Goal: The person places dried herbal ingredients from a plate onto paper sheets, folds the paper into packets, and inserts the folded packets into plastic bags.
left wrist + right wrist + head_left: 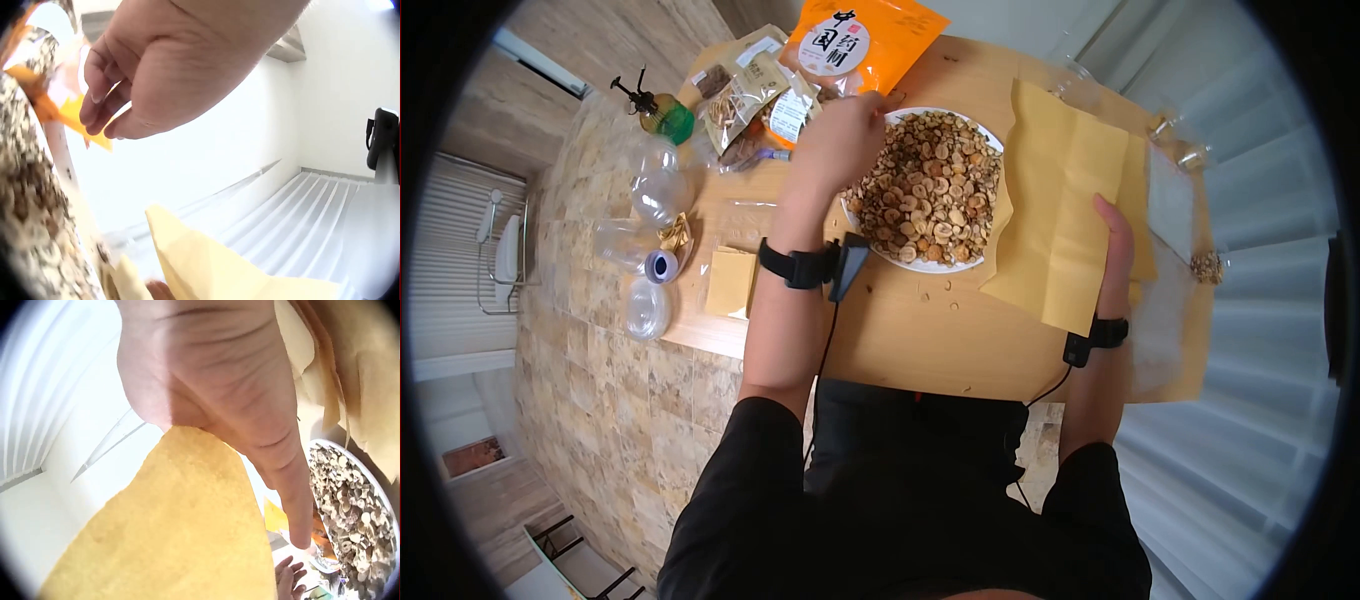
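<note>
My right hand (1115, 235) grips a creased sheet of yellow paper (1055, 190), thumb in front and fingers hidden behind; a straight finger runs beside the sheet in the right wrist view. The paper's torn-looking edge overlaps the right rim of a white plate (920, 267). Dried herb slices (930, 195) are heaped on this plate. My left hand (850, 140) hovers at the plate's upper left, close to the orange bag (900, 40). In the left wrist view its fingers (100, 119) hang loosely bent, fingertips overlapping the orange film.
Several clear herb packets (745, 105) lie left of the bag. A green spray bottle (665, 118), clear plastic containers (662, 195) and a stack of small yellow papers (730, 282) stand along the left. More yellow paper and a clear bag (1170, 205) lie at the right edge.
</note>
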The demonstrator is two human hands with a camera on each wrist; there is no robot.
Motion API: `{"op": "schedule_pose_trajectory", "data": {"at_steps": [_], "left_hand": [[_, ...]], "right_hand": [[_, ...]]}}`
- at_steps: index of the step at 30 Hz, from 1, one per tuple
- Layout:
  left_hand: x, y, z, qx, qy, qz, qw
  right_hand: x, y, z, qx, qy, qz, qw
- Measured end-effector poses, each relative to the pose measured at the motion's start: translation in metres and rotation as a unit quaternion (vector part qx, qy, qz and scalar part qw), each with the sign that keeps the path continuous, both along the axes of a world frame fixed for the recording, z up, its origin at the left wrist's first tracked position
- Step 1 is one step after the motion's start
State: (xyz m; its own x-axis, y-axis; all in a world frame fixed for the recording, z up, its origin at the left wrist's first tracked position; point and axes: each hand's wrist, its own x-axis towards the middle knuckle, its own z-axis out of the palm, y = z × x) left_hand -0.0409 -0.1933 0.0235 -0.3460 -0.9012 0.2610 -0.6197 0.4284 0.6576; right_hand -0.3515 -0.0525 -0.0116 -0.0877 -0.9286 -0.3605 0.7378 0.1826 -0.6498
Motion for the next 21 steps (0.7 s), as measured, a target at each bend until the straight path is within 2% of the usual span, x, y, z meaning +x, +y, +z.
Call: {"op": "schedule_pose_trajectory", "data": {"at_steps": [2, 3, 4, 6, 8, 12, 17, 19, 21], "left_hand": [[0.021, -0.019, -0.012, 0.003, -0.057, -0.042, 0.997], [0.026, -0.023, -0.021, 0.004, -0.067, -0.081, 0.994], [0.025, -0.022, -0.02, 0.007, -0.068, -0.082, 0.994], [0.023, -0.014, -0.01, 0.141, -0.179, -0.184, 0.956], [0.018, -0.014, -0.005, 0.146, -0.211, -0.184, 0.949], [0.02, -0.018, -0.009, 0.148, -0.218, -0.187, 0.946], [0.01, -0.015, -0.022, 0.185, -0.211, -0.183, 0.942], [0.006, -0.016, -0.03, 0.123, -0.234, -0.172, 0.949], [0.003, -0.016, -0.031, 0.122, -0.244, -0.169, 0.947]], "right_hand": [[0.008, 0.009, 0.002, -0.018, 0.087, -0.029, 0.996], [0.014, 0.011, 0.003, -0.016, 0.087, -0.03, 0.996], [0.021, 0.013, 0.003, -0.016, 0.082, -0.051, 0.995], [0.022, 0.013, -0.002, -0.009, 0.074, -0.072, 0.995], [0.015, 0.013, -0.006, 0.009, 0.024, -0.002, 1.0], [0.023, 0.016, -0.008, 0.003, 0.008, -0.004, 1.0], [0.019, 0.014, -0.02, -0.02, -0.025, 0.035, 0.999], [0.023, 0.015, -0.018, -0.017, -0.023, 0.029, 0.999], [0.023, 0.015, -0.019, -0.014, -0.018, 0.023, 0.999]]}}
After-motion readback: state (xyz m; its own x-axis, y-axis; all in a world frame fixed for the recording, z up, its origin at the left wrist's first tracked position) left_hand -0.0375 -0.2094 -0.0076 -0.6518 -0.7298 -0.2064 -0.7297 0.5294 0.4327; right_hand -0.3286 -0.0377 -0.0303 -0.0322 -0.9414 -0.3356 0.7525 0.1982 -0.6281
